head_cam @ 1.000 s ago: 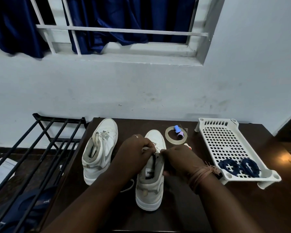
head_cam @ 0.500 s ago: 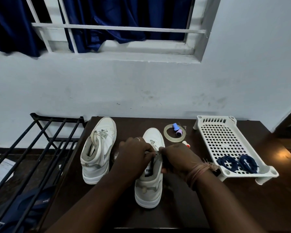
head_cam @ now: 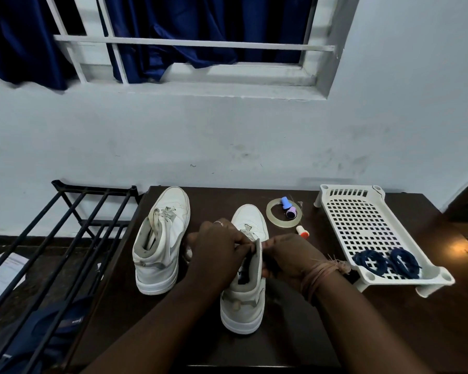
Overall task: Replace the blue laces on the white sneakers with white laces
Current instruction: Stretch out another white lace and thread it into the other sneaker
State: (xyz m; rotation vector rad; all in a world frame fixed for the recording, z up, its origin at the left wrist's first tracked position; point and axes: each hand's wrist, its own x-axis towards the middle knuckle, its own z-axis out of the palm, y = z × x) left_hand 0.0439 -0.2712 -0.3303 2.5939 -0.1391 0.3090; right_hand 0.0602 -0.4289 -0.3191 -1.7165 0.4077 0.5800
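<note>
2 white sneakers stand toes-away on the table. The left sneaker (head_cam: 161,241) carries a white lace (head_cam: 164,211). The right sneaker (head_cam: 247,268) has its tongue (head_cam: 257,255) raised. 2 coiled blue laces (head_cam: 387,262) lie in the tray.

Bare table (head_cam: 322,333) beside tray (head_cam: 389,279)

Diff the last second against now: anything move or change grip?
Barely. Both hands, left hand and right hand, keep pinching at the tongue of the near sneaker; no release, no new grasp. The other sneaker, blue laces in the white tray and tape roll stayed put.
</note>
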